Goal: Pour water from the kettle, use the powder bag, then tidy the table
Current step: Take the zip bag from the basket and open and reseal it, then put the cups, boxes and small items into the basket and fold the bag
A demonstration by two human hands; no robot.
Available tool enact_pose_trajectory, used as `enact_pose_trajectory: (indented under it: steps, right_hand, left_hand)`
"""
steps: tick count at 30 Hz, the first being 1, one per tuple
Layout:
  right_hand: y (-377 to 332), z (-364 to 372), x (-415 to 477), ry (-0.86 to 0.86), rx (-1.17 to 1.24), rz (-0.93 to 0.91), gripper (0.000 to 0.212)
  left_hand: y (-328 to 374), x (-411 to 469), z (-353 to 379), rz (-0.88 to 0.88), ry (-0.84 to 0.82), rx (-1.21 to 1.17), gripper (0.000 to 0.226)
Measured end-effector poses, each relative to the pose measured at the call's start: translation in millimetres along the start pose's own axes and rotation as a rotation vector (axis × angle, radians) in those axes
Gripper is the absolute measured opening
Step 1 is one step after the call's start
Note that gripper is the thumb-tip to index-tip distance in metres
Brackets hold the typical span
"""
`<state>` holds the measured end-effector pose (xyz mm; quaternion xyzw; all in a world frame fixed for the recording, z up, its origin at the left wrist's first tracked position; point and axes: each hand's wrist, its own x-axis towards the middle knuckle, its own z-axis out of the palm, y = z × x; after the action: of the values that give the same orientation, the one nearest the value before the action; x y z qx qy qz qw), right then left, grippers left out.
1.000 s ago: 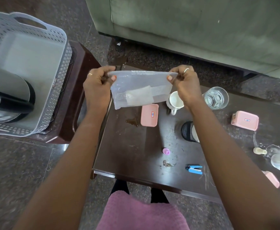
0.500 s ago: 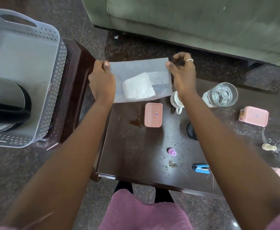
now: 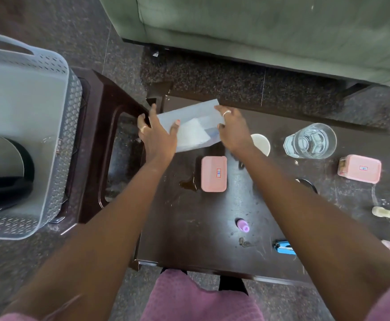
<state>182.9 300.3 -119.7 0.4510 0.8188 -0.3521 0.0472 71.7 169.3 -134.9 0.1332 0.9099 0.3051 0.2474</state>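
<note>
Translucent plastic is what you have under both palms: the powder bag (image 3: pixel 193 126) lies flat at the far left corner of the dark table (image 3: pixel 189 228), a white clump of powder showing through its middle. Your left hand (image 3: pixel 157 133) has its fingers spread over the bag's left end, and your right hand (image 3: pixel 232 128) lies loosely open over its right end; neither pinches it, so you look to be pressing or smoothing it down, not carrying it.

As for progress, the glass (image 3: pixel 309 140) to the right already holds water, and the kettle (image 3: pixel 3 172) sits inside the grey basket (image 3: pixel 57 140) on the stool at your left, so the pouring seems done and the kettle put away. Whether the bag is sealed, I cannot tell.

Most of the tidying looks to be ahead of you. On the table are the white cup (image 3: pixel 262 142), two pink boxes (image 3: pixel 213 173) (image 3: pixel 359 168), a small purple cap (image 3: pixel 242 225), a blue stapler (image 3: pixel 283 247), and a brown spill (image 3: pixel 189 183) beside the nearer box that wants wiping
</note>
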Motion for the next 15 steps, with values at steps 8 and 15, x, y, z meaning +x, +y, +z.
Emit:
enact_pose_trajectory:
  steps: [8,15]
  right_hand:
    - [23,35,-17,-0.286,-0.438,-0.139,0.065]
    - [22,28,-26,-0.274,-0.372,-0.150,0.061]
  left_hand:
    - [-38,-12,29,0.297,-0.320,0.639,0.059]
    - [-31,-14,31,0.273,-0.375,0.676,0.057]
